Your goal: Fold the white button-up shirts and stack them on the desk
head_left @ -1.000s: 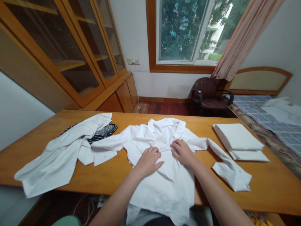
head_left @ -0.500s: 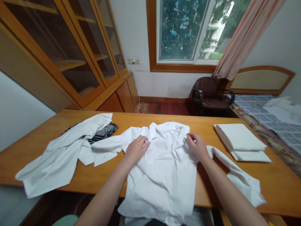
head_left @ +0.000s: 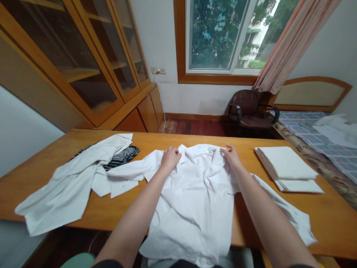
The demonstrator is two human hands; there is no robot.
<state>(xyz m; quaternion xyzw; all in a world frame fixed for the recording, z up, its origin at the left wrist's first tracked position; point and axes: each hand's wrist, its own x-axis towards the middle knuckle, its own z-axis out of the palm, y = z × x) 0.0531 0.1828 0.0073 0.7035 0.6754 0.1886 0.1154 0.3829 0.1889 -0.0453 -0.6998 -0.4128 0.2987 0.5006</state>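
Note:
A white shirt (head_left: 195, 201) lies spread on the wooden table (head_left: 329, 216), its hem hanging over the near edge. My left hand (head_left: 170, 158) is closed on the shirt's left shoulder by the collar. My right hand (head_left: 231, 156) pinches the right shoulder, fingers partly curled on the cloth. One sleeve runs out to the left, the other trails to the right front.
A crumpled white garment (head_left: 69, 182) lies at the left over a dark striped cloth (head_left: 122, 156). A stack of folded white shirts (head_left: 287, 167) sits at the right. Beyond the table stand a brown armchair (head_left: 248, 109), a glass-fronted cabinet (head_left: 83, 63) and a bed (head_left: 329, 141).
Both hands moved from the middle of the shirt outward and up to its shoulders near the collar. The shirt now lies flatter and more spread.

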